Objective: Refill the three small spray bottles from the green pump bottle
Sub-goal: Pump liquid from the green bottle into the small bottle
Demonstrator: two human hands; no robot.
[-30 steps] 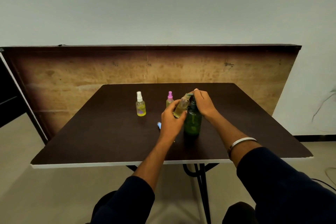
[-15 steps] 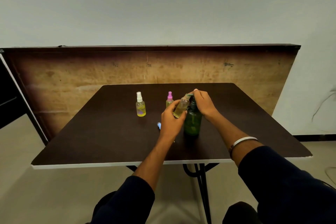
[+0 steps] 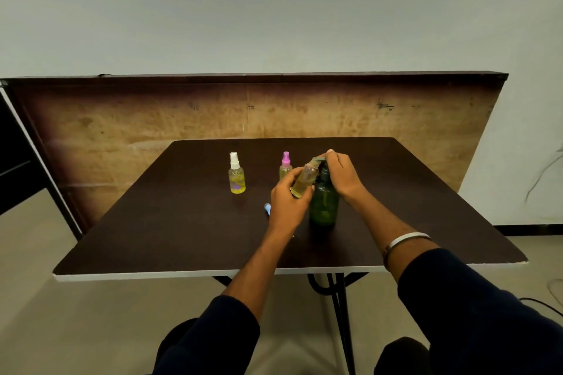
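I count three small clear plastic spray bottles: white-capped (image 3: 236, 175), pink-capped (image 3: 285, 167), uncapped (image 3: 305, 180). One dark green pump bottle (image 3: 323, 202), one loose blue cap (image 3: 267, 208), one counter (image 3: 170, 222), two hands.

Two bare forearms, dark navy sleeves (image 3: 475, 298) pushed up toward the elbows, thin silver bangle (image 3: 406, 239) just below the right sleeve, dark trousers (image 3: 399, 356)

Both arms reach forward, dark sleeves pushed up the forearms. The left hand (image 3: 286, 201) curls its fingers round a small open bottle (image 3: 304, 181), tilted. The right hand (image 3: 341, 175) arches over the pump head (image 3: 320, 158), fingers bent downward on it.
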